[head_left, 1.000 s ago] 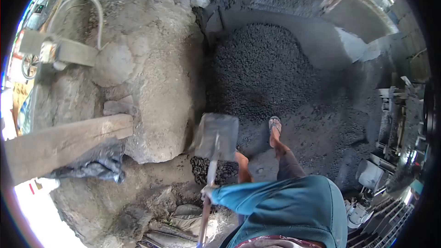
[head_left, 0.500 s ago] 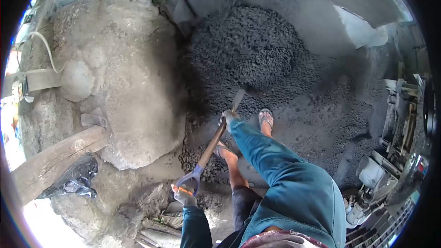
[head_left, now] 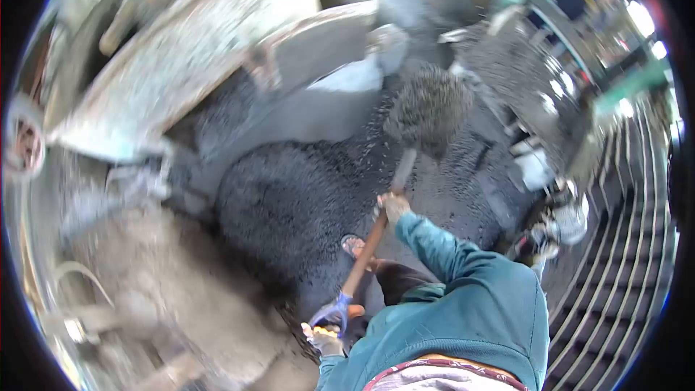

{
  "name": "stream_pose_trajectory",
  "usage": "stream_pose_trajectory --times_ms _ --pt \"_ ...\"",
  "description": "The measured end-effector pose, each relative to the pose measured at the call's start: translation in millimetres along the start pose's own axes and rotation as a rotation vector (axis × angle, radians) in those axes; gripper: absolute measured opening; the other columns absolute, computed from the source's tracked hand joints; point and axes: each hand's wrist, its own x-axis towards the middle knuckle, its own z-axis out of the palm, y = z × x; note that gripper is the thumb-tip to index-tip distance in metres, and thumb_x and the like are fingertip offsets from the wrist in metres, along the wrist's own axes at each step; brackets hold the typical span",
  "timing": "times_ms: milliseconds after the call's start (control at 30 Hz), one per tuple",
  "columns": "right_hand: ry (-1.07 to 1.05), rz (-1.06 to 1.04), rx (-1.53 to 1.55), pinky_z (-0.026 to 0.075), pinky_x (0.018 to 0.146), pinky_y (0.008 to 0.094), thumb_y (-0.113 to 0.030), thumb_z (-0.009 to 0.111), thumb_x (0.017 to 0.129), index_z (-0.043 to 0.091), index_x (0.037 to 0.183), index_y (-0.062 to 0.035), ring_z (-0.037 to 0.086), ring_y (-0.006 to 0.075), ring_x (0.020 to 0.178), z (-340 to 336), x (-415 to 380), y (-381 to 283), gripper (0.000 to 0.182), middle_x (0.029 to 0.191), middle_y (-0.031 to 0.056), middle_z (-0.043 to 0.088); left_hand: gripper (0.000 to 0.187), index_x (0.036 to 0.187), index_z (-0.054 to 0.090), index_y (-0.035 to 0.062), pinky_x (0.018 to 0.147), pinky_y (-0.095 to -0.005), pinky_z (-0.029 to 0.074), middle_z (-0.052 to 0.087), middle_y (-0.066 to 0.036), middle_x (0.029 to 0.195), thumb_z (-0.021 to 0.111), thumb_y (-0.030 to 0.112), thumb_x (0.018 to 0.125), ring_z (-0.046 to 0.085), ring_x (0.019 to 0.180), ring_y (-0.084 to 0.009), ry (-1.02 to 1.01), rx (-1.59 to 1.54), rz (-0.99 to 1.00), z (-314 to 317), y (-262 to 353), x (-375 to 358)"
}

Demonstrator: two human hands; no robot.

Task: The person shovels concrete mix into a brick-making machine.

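Note:
In the head view my left hand [head_left: 326, 340] is closed around the blue D-shaped grip at the end of a shovel [head_left: 365, 253]. My right hand [head_left: 394, 208] wraps the shovel's shaft farther up, close to its metal neck. A heaped load of grey, gravelly mix [head_left: 431, 108] sits at the far end of the shovel and hides the blade. Left of the shaft, a dark mound of similar mix [head_left: 279, 203] lies on the ground. One sandaled foot [head_left: 355, 246] shows beside the shaft.
A large pale rock or mound [head_left: 166, 275] fills the lower left. Slabs and boards [head_left: 318, 51] stand behind the dark mound. On the right are a white bucket [head_left: 534, 166] and a wide ribbed or stacked surface [head_left: 615, 239]. Much of the outer view is blurred.
My view and body have swung to the right. The shovel's end, at the dark mound before, has come away from it and now carries a heaped load. Both hands keep their hold.

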Motion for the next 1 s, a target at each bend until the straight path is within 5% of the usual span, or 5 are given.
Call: stream_pose_trajectory --times_ms 433,633,767,867,1000 --pt "-0.758 -0.629 0.67 0.054 0.066 0.0465 -0.014 0.058 0.079 0.055 0.087 -0.0128 0.058 0.0232 0.061 -86 -12 -419 0.008 0.069 0.0011 0.055 0.052 0.089 0.063 0.0089 0.089 -0.0485 0.051 0.062 -0.007 0.079 0.078 0.056 0.072 0.065 0.078 -0.0287 -1.525 0.909 2.32 454 174 -298" --pt "-0.516 -0.751 0.397 0.056 0.071 0.0465 -0.021 0.069 0.08 0.06 0.093 -0.0127 0.062 0.0246 0.065 -64 -71 -332 0.018 0.073 0.0042 0.061 0.052 0.096 0.064 0.0072 0.094 -0.0492 0.049 0.063 -0.008 0.083 0.082 0.05 0.074 0.063 0.082 -0.0267 -1.509 0.762 1.99 377 144 -234" --pt "-0.656 -0.502 0.476 0.055 0.068 0.0428 -0.016 0.071 0.085 0.06 0.093 -0.0132 0.061 0.0234 0.068 11 -50 -235 0.013 0.075 0.0032 0.06 0.059 0.092 0.061 0.0054 0.069 -0.0381 0.053 0.065 -0.005 0.084 0.051 0.063 0.098 0.062 0.072 -0.0208 -1.016 0.318 0.995 242 96 -138" --pt "-0.566 -0.319 0.172 0.052 0.063 0.0419 -0.009 0.064 0.088 0.054 0.089 -0.0123 0.057 0.0219 0.065 64 -20 -94 0.01 0.071 0.0022 0.052 0.054 0.078 0.052 0.014 0.056 -0.0381 0.048 0.051 -0.003 0.061 0.051 0.064 0.097 0.052 0.053 -0.0195 -0.311 -0.142 0.105 155 83 -80" --pt "-0.241 0.07 -0.537 0.056 0.066 0.0407 -0.015 0.062 0.097 0.056 0.096 -0.0074 0.063 0.0224 0.071 59 3 191 0.01 0.077 0.007 0.058 0.04 0.088 0.059 0.0182 0.057 -0.0342 0.046 0.049 0.005 0.065 0.052 0.055 0.1 0.051 0.059 -0.0114 -0.019 -0.387 -0.067 -84 -7 -30"
